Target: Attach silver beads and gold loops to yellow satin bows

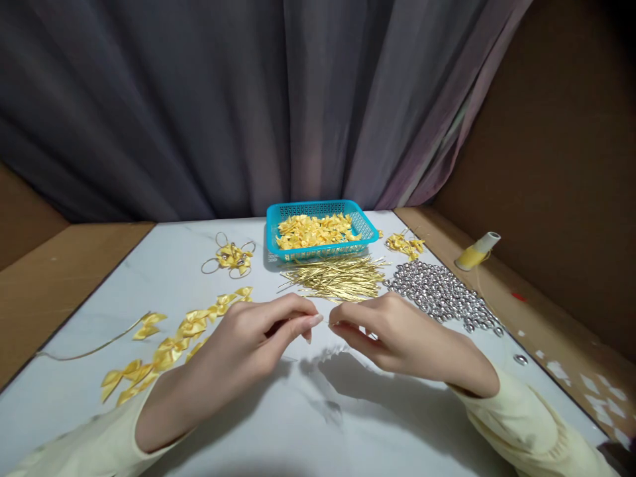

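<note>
My left hand (271, 328) is closed in a pinch, thumb against forefinger, above the middle of the white table. Facing it a short gap away, my right hand (390, 331) pinches too. A thin pale strand seems to show in the gap between the fingertips, too small to name. Just beyond both hands lies a heap of gold cord pieces (338, 277). Yellow ribbon bows (169, 351) lie left of my left hand, one near a single gold cord (94, 353). Silver rings or beads (437, 291) are piled beyond my right hand.
A blue basket (322, 250) holding yellow bows (313, 232) stands at the back. Bows with looped cords (231, 258) lie back left, another small bunch (407, 245) back right. A yellow thread spool (477, 252) is on the brown surface at right. A grey curtain (238, 106) hangs behind.
</note>
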`<state>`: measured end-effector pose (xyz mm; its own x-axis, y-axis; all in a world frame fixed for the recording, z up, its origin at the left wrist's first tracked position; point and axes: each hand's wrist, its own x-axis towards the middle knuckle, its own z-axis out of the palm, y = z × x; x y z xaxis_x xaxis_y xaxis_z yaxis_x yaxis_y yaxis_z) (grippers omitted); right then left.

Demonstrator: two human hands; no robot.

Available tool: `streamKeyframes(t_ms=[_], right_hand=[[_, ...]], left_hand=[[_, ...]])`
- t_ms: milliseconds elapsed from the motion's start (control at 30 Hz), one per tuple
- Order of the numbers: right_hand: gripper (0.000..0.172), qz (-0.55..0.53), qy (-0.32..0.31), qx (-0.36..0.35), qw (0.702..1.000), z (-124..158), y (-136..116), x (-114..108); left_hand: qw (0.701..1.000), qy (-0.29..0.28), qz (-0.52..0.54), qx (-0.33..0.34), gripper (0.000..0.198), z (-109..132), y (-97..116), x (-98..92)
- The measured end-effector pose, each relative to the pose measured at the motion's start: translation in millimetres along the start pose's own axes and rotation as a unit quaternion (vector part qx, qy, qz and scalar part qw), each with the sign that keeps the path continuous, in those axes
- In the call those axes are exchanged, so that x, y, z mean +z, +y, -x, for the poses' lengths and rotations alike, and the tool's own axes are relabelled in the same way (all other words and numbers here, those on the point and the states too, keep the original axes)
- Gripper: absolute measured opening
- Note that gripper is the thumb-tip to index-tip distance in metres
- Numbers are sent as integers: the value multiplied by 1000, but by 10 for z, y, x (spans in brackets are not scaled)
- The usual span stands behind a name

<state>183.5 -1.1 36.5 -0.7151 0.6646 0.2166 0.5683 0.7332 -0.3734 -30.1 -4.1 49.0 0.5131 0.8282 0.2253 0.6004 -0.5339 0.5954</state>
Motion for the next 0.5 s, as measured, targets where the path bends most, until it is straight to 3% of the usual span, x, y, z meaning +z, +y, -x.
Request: streamKeyframes(t_ms=[500], right_hand=[[15, -12, -4, 18, 1000, 14, 0, -16]], left_hand=[[998, 40, -34, 44, 12, 29, -23, -12]])
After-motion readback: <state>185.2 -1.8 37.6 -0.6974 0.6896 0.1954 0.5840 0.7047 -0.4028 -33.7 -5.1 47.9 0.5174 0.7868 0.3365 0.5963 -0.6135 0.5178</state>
